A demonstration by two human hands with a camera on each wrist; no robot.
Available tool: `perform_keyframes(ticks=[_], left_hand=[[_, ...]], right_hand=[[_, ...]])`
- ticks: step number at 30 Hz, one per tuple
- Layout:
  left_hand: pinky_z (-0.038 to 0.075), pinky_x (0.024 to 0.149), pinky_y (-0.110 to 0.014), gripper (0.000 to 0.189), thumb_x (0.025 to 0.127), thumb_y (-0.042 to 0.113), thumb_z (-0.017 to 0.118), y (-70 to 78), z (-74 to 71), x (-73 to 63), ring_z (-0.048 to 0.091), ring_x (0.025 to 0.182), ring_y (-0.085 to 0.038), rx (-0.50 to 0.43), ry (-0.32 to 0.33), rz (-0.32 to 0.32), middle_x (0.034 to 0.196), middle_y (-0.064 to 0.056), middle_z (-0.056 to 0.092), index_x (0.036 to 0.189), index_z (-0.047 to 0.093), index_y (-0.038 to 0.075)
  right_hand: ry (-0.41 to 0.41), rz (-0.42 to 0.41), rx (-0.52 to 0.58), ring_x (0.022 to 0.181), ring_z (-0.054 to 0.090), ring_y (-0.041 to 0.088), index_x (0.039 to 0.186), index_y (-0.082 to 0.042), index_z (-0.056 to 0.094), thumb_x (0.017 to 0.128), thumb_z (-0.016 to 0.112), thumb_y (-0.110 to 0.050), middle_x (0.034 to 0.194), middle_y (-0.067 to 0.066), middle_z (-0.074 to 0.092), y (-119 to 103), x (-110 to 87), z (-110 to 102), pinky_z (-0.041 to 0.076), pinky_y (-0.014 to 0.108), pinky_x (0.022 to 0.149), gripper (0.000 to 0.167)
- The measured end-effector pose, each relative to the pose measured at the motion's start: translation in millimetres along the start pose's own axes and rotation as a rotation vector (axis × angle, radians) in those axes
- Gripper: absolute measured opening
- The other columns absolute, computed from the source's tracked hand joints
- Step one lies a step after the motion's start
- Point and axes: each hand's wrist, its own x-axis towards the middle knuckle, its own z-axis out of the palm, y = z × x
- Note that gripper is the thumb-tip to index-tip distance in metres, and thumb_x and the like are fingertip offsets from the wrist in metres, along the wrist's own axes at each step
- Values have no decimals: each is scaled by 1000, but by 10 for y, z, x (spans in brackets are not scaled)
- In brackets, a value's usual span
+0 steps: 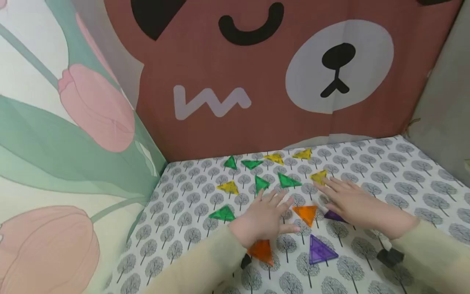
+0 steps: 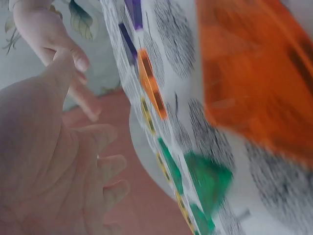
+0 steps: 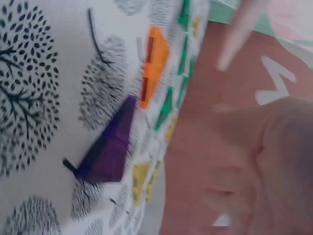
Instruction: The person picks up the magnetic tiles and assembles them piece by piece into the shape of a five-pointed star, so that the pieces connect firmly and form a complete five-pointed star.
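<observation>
Above the tabletop, my left hand (image 1: pixel 266 216) is spread with straight fingers, and its palm (image 2: pixel 54 161) is bare in the left wrist view. An orange triangle tile (image 1: pixel 262 253) lies under its wrist, partly covered. Its fingertips overlap a green triangle tile (image 1: pixel 261 183) in the head view. My right hand (image 1: pixel 354 204) stretches out on the right with extended fingers and holds nothing. Its fingertips come close to a yellow triangle tile (image 1: pixel 318 177), and a dark purple tile (image 1: pixel 334 217) is partly hidden beneath it. Between the hands lie another orange tile (image 1: pixel 306 214) and a purple tile (image 1: pixel 320 250).
Several more translucent triangles are scattered farther back, among them a yellow tile (image 1: pixel 229 187), a green tile (image 1: pixel 222 213) and another yellow tile (image 1: pixel 303 154). They lie on a tree-patterned cloth (image 1: pixel 176 228). A brown bear-print curtain (image 1: pixel 205 134) borders the back, a tulip-print curtain (image 1: pixel 110 171) the left.
</observation>
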Motion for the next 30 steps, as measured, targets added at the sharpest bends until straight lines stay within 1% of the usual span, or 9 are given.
perform_keyframes(ticks=[4, 6, 8, 11, 15, 16, 20, 24, 30], left_hand=[[0, 118, -50, 86, 86, 82, 17, 103, -91, 141, 4, 150, -20, 39, -45, 76, 165, 7, 5, 158, 13, 36], [0, 119, -49, 86, 84, 83, 16, 180, -102, 198, 4, 150, -19, 32, -76, 104, 164, 8, 6, 158, 12, 39], [0, 119, -48, 85, 83, 84, 17, 255, -86, 234, 4, 150, -18, 9, -109, 116, 164, 9, 6, 156, 12, 42], [-2, 119, -47, 83, 81, 85, 16, 344, -34, 256, 2, 149, -15, 9, -160, 96, 163, 12, 3, 154, 10, 47], [-3, 118, -46, 83, 81, 85, 15, 404, 59, 248, 3, 149, -14, 8, -202, 67, 163, 12, 3, 154, 11, 47], [-3, 118, -46, 83, 81, 85, 14, 382, 65, 251, 3, 149, -14, 12, -209, 65, 163, 12, 3, 154, 10, 47], [-2, 119, -47, 88, 81, 86, 12, 314, 79, 260, 3, 149, -15, 31, -204, 68, 163, 11, 3, 156, 10, 41], [1, 119, -47, 92, 82, 85, 15, 293, 105, 256, 5, 149, -14, 13, -184, 71, 163, 11, 5, 158, 14, 33], [3, 119, -48, 90, 84, 84, 16, 275, 133, 265, 5, 149, -14, -6, -167, 66, 163, 13, 5, 158, 16, 33]], right_hand=[[-164, 65, 98, 128, 38, 55, 149, -4, 42, 98, 61, -16, 146, 33, 37, 107, -132, -19, 33, 69, 100, 57], [-263, 106, 154, 127, 38, 56, 149, -3, 41, 98, 62, -18, 147, 34, 35, 135, -215, -2, 35, 70, 98, 58], [-311, 117, 181, 127, 38, 57, 149, -2, 41, 97, 63, -24, 148, 34, 34, 139, -292, 34, 35, 70, 97, 60], [-317, 87, 171, 128, 39, 56, 148, -2, 42, 94, 65, -35, 149, 33, 33, 103, -362, 107, 35, 71, 96, 68], [-285, 24, 137, 129, 39, 53, 147, -1, 44, 92, 68, -32, 148, 30, 36, 17, -373, 195, 35, 69, 99, 68], [-276, 17, 140, 130, 39, 52, 147, -1, 44, 92, 69, -31, 149, 29, 36, -11, -348, 212, 35, 68, 99, 67], [-263, -31, 178, 132, 37, 51, 146, -2, 46, 92, 69, -29, 150, 26, 37, -102, -261, 250, 33, 67, 102, 65], [-303, -42, 217, 135, 34, 49, 146, -3, 47, 94, 68, -29, 152, 22, 36, -163, -222, 260, 31, 66, 104, 62], [-320, -40, 199, 134, 35, 49, 145, -2, 47, 93, 69, -31, 152, 23, 35, -163, -200, 273, 32, 66, 103, 64]])
